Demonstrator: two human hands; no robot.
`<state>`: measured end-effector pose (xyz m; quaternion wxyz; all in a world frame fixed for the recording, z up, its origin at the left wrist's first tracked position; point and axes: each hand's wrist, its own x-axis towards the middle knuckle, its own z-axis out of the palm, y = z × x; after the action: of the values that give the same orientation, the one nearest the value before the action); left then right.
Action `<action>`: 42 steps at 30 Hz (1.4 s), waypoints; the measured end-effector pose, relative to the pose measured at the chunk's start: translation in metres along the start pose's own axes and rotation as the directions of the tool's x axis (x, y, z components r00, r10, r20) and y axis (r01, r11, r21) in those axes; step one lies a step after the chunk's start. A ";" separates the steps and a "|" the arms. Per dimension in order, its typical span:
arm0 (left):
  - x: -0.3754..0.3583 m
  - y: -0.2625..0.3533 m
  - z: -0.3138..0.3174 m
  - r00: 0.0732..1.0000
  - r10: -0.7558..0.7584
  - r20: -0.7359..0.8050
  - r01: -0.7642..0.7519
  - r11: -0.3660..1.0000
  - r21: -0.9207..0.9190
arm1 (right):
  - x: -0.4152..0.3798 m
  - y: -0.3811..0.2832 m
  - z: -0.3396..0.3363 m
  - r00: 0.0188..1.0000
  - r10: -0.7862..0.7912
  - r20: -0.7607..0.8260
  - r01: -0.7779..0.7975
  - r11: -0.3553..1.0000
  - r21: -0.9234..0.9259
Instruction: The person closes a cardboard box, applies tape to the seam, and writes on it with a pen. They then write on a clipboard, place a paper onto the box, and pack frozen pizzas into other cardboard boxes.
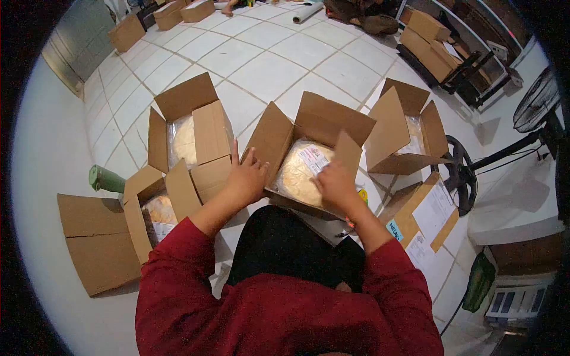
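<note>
An open cardboard box [273,133] stands before me with its flaps up. Inside lies a round, pale flatbread-like stack in clear plastic [297,173], with a white printed label [314,158] on top. My left hand [248,178] is open, fingers spread against the box's left flap. Over the right side of the packet is my right hand [336,188], its lower fingers bent at the label's edge and the upper ones smeared by motion near the right flap. I cannot tell whether it grips anything.
More open boxes with similar packets stand left [212,133], lower left [139,185] and right [386,127]. A green tumbler [107,178] is at the left wall. Papers [432,207] lie on cardboard at right, near a fan [537,101]. Other boxes [127,32] line the back.
</note>
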<state>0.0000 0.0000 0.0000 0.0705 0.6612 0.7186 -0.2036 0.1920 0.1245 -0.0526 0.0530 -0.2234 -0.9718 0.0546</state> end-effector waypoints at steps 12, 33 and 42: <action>0.068 0.032 0.056 0.704 -0.237 -0.670 0.278 0.959 -0.047 | 0.010 0.113 -0.018 0.560 0.807 0.189 -0.461 0.114 0.880; 0.066 0.035 0.030 0.897 0.090 -0.432 -0.146 0.984 -0.098 | -0.032 0.088 0.001 0.804 0.575 0.150 -0.468 0.456 0.757; 0.014 0.091 0.020 0.942 0.195 0.272 0.008 0.801 -0.599 | 0.024 0.091 0.029 0.817 0.550 0.173 -0.576 0.784 0.232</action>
<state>0.0837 0.0094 -0.0411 0.3988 0.5991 0.6907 -0.0703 0.2062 0.2141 -0.0915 0.0180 -0.4909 -0.8448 0.2121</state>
